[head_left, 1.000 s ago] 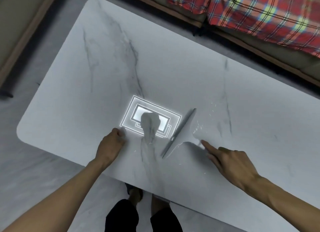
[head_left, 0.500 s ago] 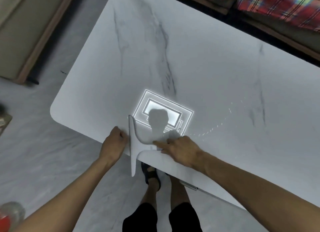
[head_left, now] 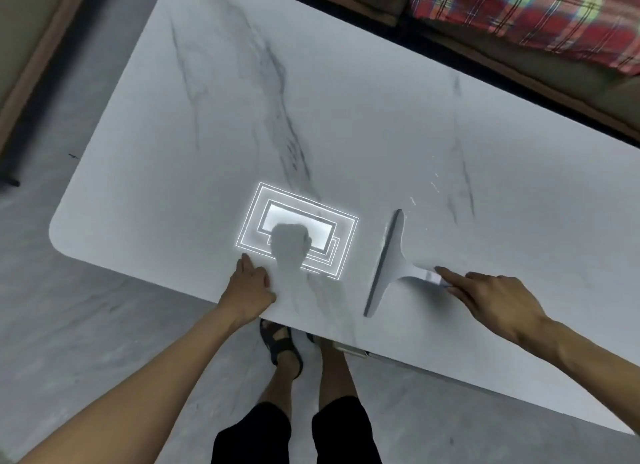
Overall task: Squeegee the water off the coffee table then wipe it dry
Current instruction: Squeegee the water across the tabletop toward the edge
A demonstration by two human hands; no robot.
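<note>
Left hand (head_left: 251, 287) resting on tabletop (head_left: 207, 134) edge, grip curled, holding nothing. Squeegee (head_left: 389, 266) sitting at its 3 o'clock, water droplets (head_left: 433, 185) at squeegee's 1 o'clock. Right hand (head_left: 498, 299) gripping squeegee handle, forefinger extending

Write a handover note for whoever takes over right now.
Left grip: curled, holds nothing, rests on the table by its near edge.
Right grip: holds the squeegee by its handle, forefinger along it; blade on the table.
Done: cannot tell how much; droplets lie just beyond the blade.
To do: squeegee those off, then wipe dry; no cloth in view.
</note>
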